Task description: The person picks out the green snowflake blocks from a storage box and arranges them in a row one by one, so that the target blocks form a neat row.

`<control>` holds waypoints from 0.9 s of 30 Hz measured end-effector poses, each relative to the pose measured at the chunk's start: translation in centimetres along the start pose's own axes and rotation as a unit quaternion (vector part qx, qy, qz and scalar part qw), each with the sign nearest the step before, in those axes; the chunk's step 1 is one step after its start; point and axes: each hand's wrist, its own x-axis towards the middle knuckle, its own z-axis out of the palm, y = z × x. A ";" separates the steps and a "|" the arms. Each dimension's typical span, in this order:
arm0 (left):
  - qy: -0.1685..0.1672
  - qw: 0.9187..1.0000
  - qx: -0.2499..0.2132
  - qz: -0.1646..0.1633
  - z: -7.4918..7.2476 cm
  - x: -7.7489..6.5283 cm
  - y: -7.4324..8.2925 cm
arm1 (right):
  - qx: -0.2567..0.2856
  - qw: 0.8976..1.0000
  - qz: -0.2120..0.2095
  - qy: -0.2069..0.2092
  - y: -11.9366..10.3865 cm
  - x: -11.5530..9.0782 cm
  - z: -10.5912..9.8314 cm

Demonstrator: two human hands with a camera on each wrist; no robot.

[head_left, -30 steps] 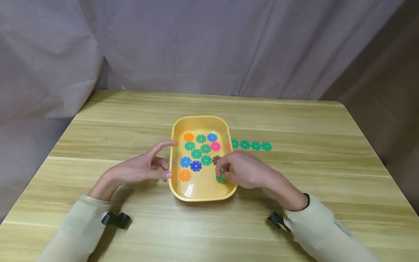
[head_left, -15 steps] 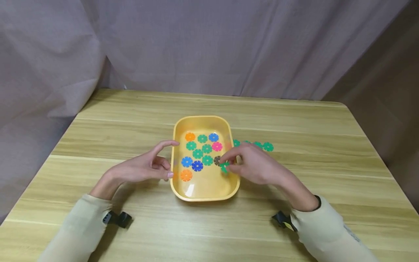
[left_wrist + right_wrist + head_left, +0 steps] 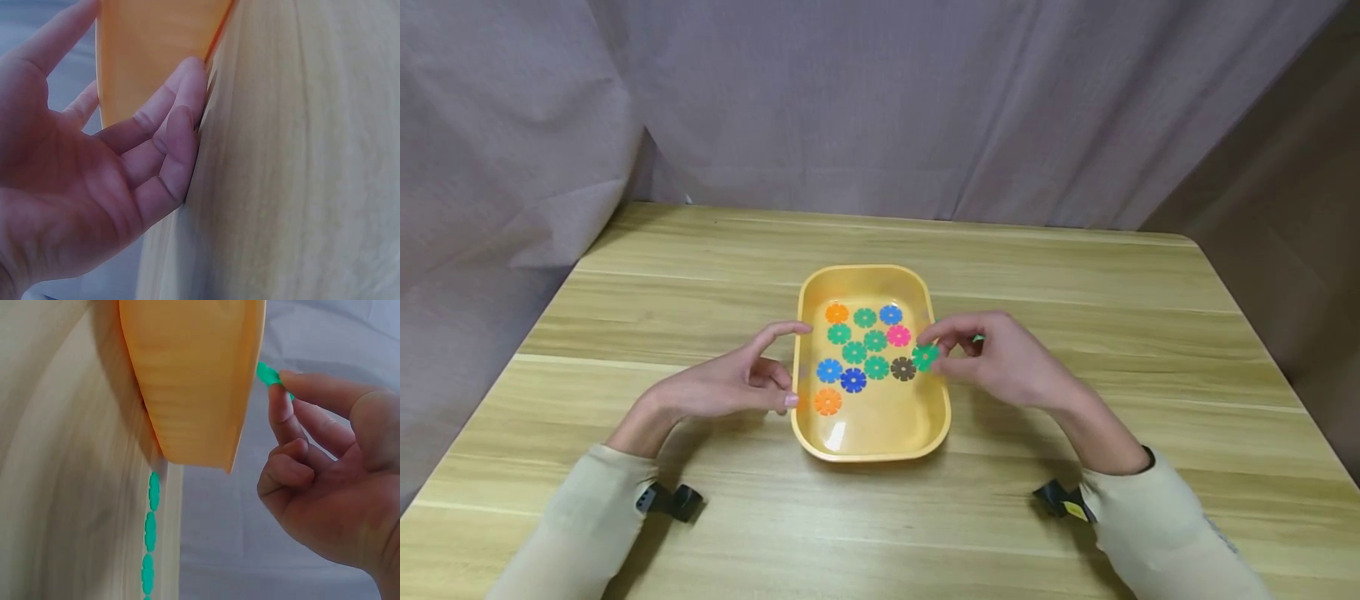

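Both hands at a yellow tray of colourful notched discs, a green disc in the right one.

Draped greyish-purple cloth, darker and perhaps shadowed at far right, hangs behind a wood-grain table.

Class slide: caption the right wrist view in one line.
The right hand pinches a green disc by the yellow tray; more green discs lie in a row on the table.
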 end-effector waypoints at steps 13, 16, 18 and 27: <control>0.002 1.000 0.003 0.000 0.0 0.0 -0.1 | 0.060 0.997 0.017 0.050 1.1 0.0 -2.1; 0.001 1.000 0.002 0.000 0.0 0.0 0.0 | 0.061 0.996 0.021 0.065 1.5 -0.1 -2.7; 0.001 1.000 0.003 -0.001 0.0 0.1 0.0 | 0.063 0.995 0.028 0.074 1.8 0.0 -3.2; 0.001 1.000 0.000 -0.002 0.1 0.0 0.0 | 0.065 0.992 0.054 0.096 3.8 -0.1 -4.9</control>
